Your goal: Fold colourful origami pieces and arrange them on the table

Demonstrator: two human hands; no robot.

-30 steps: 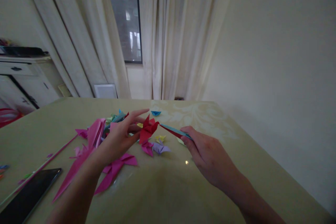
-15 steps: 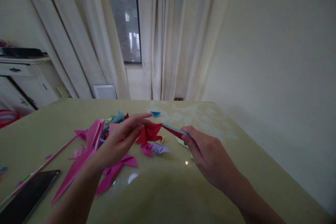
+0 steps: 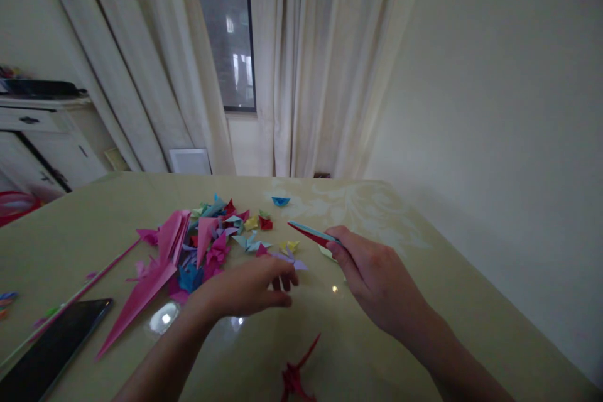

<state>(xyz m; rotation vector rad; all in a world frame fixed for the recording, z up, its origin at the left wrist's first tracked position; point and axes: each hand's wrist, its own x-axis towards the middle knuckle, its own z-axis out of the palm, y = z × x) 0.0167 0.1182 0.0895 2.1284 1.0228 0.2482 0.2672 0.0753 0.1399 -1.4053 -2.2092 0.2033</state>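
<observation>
My right hand grips a slim pointed thing, light blue along its top and red beneath. Its tip points left, above the table, and I cannot make out its exact kind. Left of it, my left hand has its fingers loosely bent and apart, with nothing in them. A purple folded paper piece shows just past its fingers. At the bottom edge of the view is a red folded paper crane, partly cut off; no hand touches it. Several small paper cranes, among them a pale blue one, lie behind my left hand.
Large pink folded paper lies at the left among a heap of coloured pieces. A long thin pink and green stick and a black phone are nearer. A small blue paper boat sits farther back on the table.
My left hand has let go of the red paper crane and moved down and right. The crane is now at the bottom edge. My right hand stays nearly still, holding the slim thing.
</observation>
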